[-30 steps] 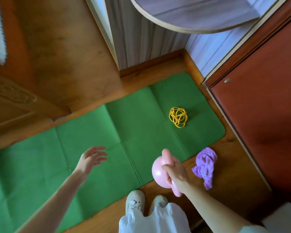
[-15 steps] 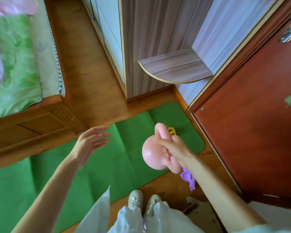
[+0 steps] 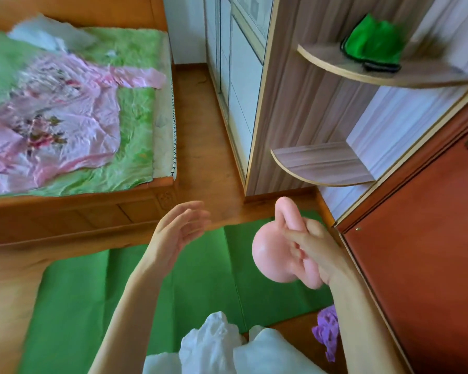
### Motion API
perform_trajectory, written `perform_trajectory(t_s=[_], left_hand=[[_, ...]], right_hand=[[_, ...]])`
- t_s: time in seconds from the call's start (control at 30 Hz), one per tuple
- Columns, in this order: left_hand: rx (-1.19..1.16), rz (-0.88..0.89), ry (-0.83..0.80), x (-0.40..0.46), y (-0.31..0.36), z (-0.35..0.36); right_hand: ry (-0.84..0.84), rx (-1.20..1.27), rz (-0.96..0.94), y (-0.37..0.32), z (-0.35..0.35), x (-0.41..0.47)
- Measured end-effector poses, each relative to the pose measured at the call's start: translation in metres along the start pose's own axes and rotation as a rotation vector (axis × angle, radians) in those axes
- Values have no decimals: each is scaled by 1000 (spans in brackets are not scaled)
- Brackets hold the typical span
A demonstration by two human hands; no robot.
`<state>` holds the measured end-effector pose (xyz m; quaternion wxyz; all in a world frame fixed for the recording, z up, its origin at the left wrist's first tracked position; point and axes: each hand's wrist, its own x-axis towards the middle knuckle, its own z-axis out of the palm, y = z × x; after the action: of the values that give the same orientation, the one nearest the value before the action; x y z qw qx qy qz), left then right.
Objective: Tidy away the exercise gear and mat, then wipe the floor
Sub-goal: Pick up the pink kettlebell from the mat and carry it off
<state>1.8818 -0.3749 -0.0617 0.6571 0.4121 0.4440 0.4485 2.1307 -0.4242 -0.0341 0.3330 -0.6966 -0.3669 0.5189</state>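
Note:
My right hand [image 3: 315,248] grips the handle of a pink kettlebell [image 3: 268,255], held in the air above the right end of the green exercise mat [image 3: 97,300]. My left hand [image 3: 176,233] hovers open beside it, palm turned toward the kettlebell, touching nothing. A crumpled purple cloth [image 3: 327,329] lies on the wooden floor off the mat's right end, below my right forearm. The yellow band seen earlier on the mat is hidden behind the kettlebell and hand.
A wardrobe with two curved corner shelves stands ahead; the lower shelf [image 3: 322,168] is bare, the upper shelf [image 3: 376,68] holds a green cloth [image 3: 370,41]. A red-brown door [image 3: 422,265] is at the right. A bed [image 3: 65,103] with a wooden frame fills the left.
My right hand has lifted the kettlebell from near the floor to well above the mat. The view has tilted up, bringing the shelves and bed into sight. My left hand rose alongside.

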Motion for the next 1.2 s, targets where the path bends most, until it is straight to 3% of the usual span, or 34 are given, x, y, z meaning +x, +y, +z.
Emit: perform_trajectory(t_s=[0.23, 0.63, 0.9, 1.2], left_hand=[[25, -6, 177, -51, -20, -13], [-183, 181, 790, -194, -35, -40], [-232, 271, 1006, -301, -35, -88], [-232, 333, 1152, -436, -27, -193]], right_hand=[[-155, -11, -105, -8, 24, -6], [-607, -191, -337, -21, 108, -57], [-874, -260, -321, -6, 211, -145], [-1076, -323, -255, 31, 351, -245]])
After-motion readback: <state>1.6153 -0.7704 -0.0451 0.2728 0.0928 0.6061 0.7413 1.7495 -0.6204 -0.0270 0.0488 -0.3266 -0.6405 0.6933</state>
